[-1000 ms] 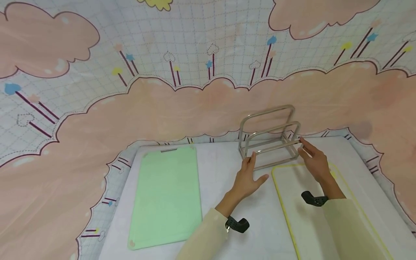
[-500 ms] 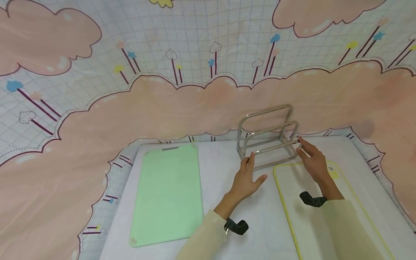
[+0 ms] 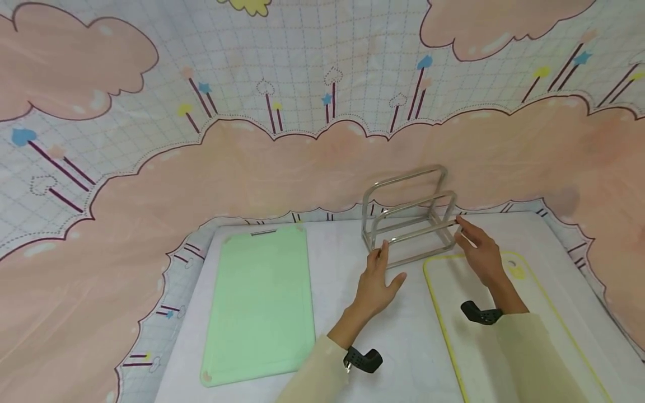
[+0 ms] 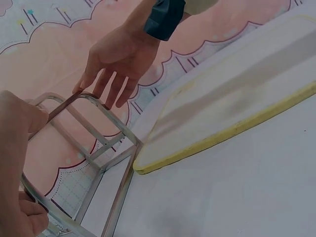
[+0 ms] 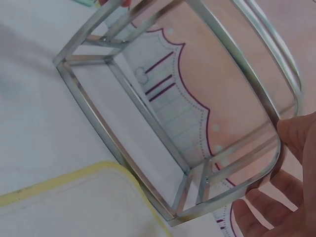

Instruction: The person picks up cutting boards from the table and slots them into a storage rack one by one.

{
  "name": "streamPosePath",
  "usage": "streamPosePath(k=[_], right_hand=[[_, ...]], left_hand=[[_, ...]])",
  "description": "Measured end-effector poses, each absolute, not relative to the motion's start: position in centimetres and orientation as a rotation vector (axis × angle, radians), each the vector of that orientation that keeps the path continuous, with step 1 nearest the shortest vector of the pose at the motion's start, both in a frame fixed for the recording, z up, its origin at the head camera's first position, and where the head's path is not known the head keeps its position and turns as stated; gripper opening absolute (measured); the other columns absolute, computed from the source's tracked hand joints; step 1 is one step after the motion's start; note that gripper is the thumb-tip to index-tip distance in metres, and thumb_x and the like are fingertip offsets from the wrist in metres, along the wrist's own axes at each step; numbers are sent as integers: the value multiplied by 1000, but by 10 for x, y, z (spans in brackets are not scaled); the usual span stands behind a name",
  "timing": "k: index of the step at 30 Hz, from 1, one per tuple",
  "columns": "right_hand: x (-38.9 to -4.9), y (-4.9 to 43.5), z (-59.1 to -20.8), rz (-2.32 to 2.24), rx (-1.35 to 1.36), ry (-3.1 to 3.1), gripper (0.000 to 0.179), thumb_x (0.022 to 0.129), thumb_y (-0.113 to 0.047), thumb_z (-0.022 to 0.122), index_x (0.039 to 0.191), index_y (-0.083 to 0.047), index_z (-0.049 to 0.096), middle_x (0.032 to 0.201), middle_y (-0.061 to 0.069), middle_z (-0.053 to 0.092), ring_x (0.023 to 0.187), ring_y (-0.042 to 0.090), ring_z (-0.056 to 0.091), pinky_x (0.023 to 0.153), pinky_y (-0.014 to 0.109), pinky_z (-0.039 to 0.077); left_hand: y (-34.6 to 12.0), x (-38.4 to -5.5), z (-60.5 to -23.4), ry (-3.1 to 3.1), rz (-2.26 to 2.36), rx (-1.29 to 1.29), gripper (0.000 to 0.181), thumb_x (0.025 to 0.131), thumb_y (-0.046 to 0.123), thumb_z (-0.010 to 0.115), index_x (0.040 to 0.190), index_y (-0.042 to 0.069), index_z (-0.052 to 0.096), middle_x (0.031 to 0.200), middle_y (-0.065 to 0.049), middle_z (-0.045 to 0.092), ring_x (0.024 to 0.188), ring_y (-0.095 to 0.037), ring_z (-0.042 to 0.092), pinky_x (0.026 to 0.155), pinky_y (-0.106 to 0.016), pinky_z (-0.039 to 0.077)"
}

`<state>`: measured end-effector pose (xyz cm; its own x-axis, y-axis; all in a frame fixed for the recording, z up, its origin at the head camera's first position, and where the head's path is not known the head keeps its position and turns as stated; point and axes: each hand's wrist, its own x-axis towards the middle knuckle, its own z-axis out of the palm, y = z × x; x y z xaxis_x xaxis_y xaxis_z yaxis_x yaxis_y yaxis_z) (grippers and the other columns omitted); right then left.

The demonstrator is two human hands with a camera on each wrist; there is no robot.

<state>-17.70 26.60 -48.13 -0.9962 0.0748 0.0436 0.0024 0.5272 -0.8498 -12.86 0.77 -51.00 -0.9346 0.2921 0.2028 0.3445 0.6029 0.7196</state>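
A silver metal rack (image 3: 423, 231) with upright loops stands at the back of the white table. My left hand (image 3: 373, 288) holds its near left end. In the left wrist view, that hand's thumb lies on the top bar and its fingers curl at the side. My right hand (image 3: 481, 254) grips the opposite end. The right wrist view shows its thumb on the rack's upper bar (image 5: 234, 49), with fingers behind the side. Right of the rack lies a white cutting board (image 3: 453, 347) with a yellow rim, partly under my right forearm.
A green cutting board (image 3: 259, 308) lies flat on the left of the table (image 3: 393, 347). Behind the rack rises a cloth backdrop (image 3: 302, 173) with printed clouds. The yellow-rimmed board's far corner lies close to the rack's base.
Both hands have shifted the rack slightly to the left along the table, keeping their hold on its two ends. The boards have stayed put.
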Motion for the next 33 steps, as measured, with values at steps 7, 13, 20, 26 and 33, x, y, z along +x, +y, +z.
streamPosePath(k=[7, 13, 20, 26, 33], right_hand=[[-177, 262, -484, 1497, -46, -2646, 51, 101, -32, 50, 148, -20, 37, 152, 12, 32, 131, 41, 37, 97, 61, 37], [-177, 255, -486, 1501, -73, -2611, 48, 100, -26, 52, 146, -16, 42, 148, 14, 39, 129, 39, 41, 99, 54, 39], [-175, 250, -490, 1514, -54, -2597, 47, 100, -24, 52, 145, -15, 43, 145, 17, 40, 129, 40, 41, 100, 52, 39], [-175, 247, -490, 1508, -78, -2595, 46, 100, -25, 51, 145, -18, 43, 145, 16, 40, 129, 40, 41, 101, 52, 39], [-173, 240, -489, 1528, -52, -2587, 47, 100, -23, 52, 146, -16, 43, 145, 16, 40, 129, 40, 40, 101, 51, 39]], left_hand=[[4, -125, -509, -2750, -1285, -535, 79, 97, 39, 54, 154, 7, 10, 146, -24, 28, 123, -41, 47, 85, -52, 51], [1, -122, -511, -2726, -1269, -525, 80, 95, 38, 56, 154, 7, 11, 145, -23, 28, 122, -40, 48, 84, -51, 51], [-5, -117, -512, -2711, -1277, -518, 80, 95, 37, 58, 154, 6, 12, 145, -23, 29, 116, -43, 52, 83, -52, 51], [-7, -116, -512, -2723, -1285, -511, 81, 94, 36, 58, 154, 8, 12, 145, -24, 29, 119, -41, 51, 85, -52, 51], [-9, -113, -514, -2709, -1290, -476, 82, 94, 33, 61, 154, 8, 11, 145, -27, 29, 117, -42, 52, 84, -51, 51]])
